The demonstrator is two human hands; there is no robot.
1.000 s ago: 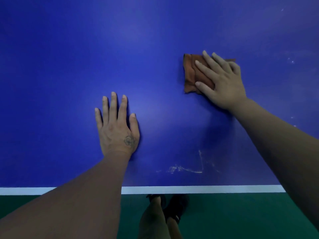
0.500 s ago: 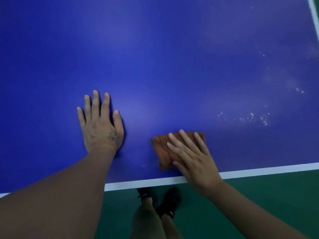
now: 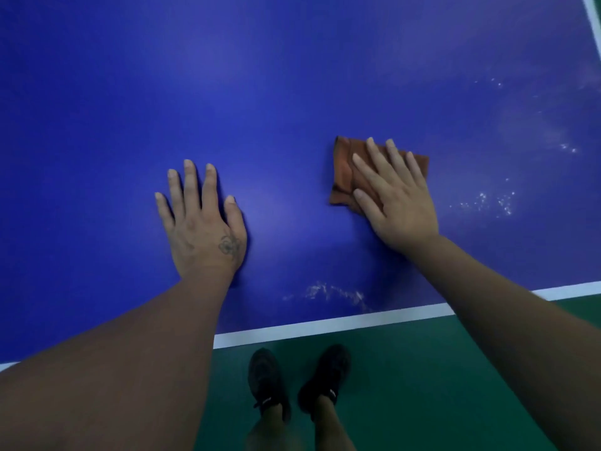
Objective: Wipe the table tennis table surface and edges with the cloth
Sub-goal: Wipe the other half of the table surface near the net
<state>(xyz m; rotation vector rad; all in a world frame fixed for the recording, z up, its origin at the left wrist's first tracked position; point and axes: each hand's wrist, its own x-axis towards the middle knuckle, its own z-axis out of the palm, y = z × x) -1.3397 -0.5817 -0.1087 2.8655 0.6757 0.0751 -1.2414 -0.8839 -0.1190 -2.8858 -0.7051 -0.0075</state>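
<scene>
In the head view, the blue tabletop (image 3: pixel 292 76) of a table tennis table fills most of the picture, with a white line (image 3: pixel 325 323) along its near edge and another white line (image 3: pixel 590 17) at the far right corner.

The right hand (image 3: pixel 395 196) lies flat on a folded orange-brown cloth (image 3: pixel 341 170), right of centre and well back from the near edge. Its fingers (image 3: pixel 374 157) are straight and slightly spread, pressing the cloth down onto the tabletop; the thumb lies along the cloth's near corner. The cloth shows beyond the fingertips and to the left of the hand, while its right part is covered by the hand.

The left hand (image 3: pixel 203 222) rests palm down on the bare tabletop, well apart from the cloth and to its left. Its fingers (image 3: pixel 190 183) are straight and close together, with the thumb set slightly apart. A small tattoo (image 3: pixel 228 245) sits on the back of this hand near the thumb.

White dusty smears (image 3: pixel 328 291) mark the tabletop just inside the near line, between the two forearms. More white specks (image 3: pixel 487 201) lie to the right of the cloth, and fainter ones nearer the far right corner.

Below the table's edge is a green floor (image 3: pixel 422 369), with two dark shoes (image 3: pixel 292 379) standing on it.
</scene>
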